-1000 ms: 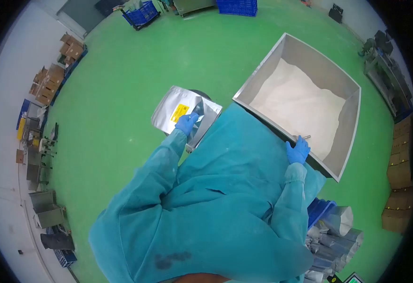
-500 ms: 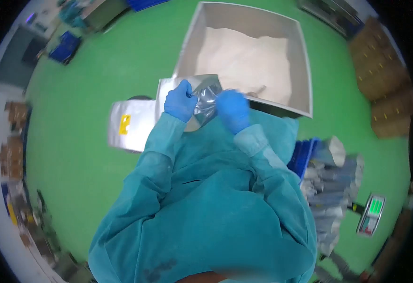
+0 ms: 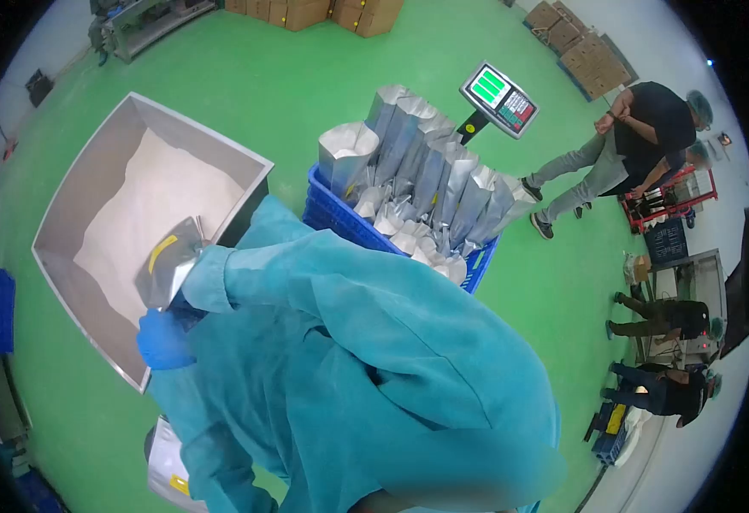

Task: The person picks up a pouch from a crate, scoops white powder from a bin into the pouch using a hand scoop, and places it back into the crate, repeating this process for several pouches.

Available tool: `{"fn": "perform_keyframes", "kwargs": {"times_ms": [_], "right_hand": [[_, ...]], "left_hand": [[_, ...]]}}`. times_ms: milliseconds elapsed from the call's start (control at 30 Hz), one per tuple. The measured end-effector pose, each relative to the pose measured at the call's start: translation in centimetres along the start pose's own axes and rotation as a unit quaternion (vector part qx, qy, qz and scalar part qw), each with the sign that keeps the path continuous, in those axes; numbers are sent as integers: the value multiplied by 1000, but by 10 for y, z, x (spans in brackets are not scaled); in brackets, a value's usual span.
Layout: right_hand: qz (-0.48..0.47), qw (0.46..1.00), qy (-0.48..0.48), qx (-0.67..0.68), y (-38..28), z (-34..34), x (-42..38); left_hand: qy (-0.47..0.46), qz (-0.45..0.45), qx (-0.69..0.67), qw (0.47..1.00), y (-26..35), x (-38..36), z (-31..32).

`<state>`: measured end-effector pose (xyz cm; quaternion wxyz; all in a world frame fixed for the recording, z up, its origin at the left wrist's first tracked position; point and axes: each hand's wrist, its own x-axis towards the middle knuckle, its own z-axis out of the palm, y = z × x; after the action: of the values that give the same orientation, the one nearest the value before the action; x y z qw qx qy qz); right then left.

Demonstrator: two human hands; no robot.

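A silver foil bag [image 3: 166,272] with a yellow label is tilted over the near side of a large grey bin [image 3: 250,175]. Pale powder [image 3: 148,205] fills much of that bin. My left hand [image 3: 165,340], in a blue glove, is closed at the bag's lower edge. My right hand [image 3: 191,315] is at the bag's near side, mostly hidden by its sleeve and the bag; its fingers do not show. Another silver bag [image 3: 168,462] with a yellow label lies at the lower left, partly covered by my left sleeve.
To the right of the bin, a blue crate [image 3: 332,209] holds several upright silver bags [image 3: 430,167]. Behind it stands a scale display [image 3: 500,98] with lit green digits. A person [image 3: 648,128] stands beyond, and other people work along the right wall. Cardboard boxes [image 3: 597,67] are at the back.
My view and body have swung right, bringing the crate, scale and people into fuller view. The bag has moved from beside the bin to over its near side.
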<state>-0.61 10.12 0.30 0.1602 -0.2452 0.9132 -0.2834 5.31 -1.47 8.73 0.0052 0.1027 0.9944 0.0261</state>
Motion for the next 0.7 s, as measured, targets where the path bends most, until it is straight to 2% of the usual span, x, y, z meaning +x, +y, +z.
{"fn": "perform_keyframes", "kwargs": {"times_ms": [67, 133, 167, 200, 233, 267, 300, 367, 400, 433, 467, 533, 567, 633, 700], "right_hand": [[-22, 1000, -4, 21, 2, -10, 10], [-58, 998, 0, 22, -64, -69, -31], [-76, 997, 2, 22, -99, -97, -51], [-94, 995, 17, 26, -88, -103, -38], [-99, 994, 48, 5, -54, -105, -22], [-64, 994, 84, -28, -13, -108, -1], [3, 992, 115, -58, 32, -106, 23], [133, 972, 143, -129, 122, -83, 73], [141, 966, 138, -164, 162, -59, 91], [70, 969, 147, -186, 234, -8, 101], [1, 965, 162, -209, 275, 20, 118], [93, 957, -92, -258, 262, 39, 152], [22, 948, -54, -312, 285, 58, 160], [-11, 937, -97, -335, 320, 76, 183], [32, 924, -165, -344, 345, 92, 191]], "left_hand": [[-43, 89, 56, 994, -40, 40, 6], [-42, 13, -128, 991, -126, 113, 67], [-81, -26, -169, 982, -135, 115, 40], [-120, -85, -207, 967, -145, 126, 11], [-94, -82, -94, 988, -159, 132, 5], [-66, -129, -151, 978, -171, 125, 7], [2, -133, -174, 976, -227, 143, 79], [119, -232, -208, 943, -234, 130, 112], [148, -281, -281, 906, -232, 121, 131], [177, -317, -358, 860, -229, 117, 153], [211, -310, -414, 829, -232, 117, 173], [272, -286, -515, 761, -236, 117, 203], [260, -305, -540, 740, -236, 120, 211], [229, -346, -586, 696, -233, 121, 200], [216, -345, -570, 714, -232, 120, 197]]}}
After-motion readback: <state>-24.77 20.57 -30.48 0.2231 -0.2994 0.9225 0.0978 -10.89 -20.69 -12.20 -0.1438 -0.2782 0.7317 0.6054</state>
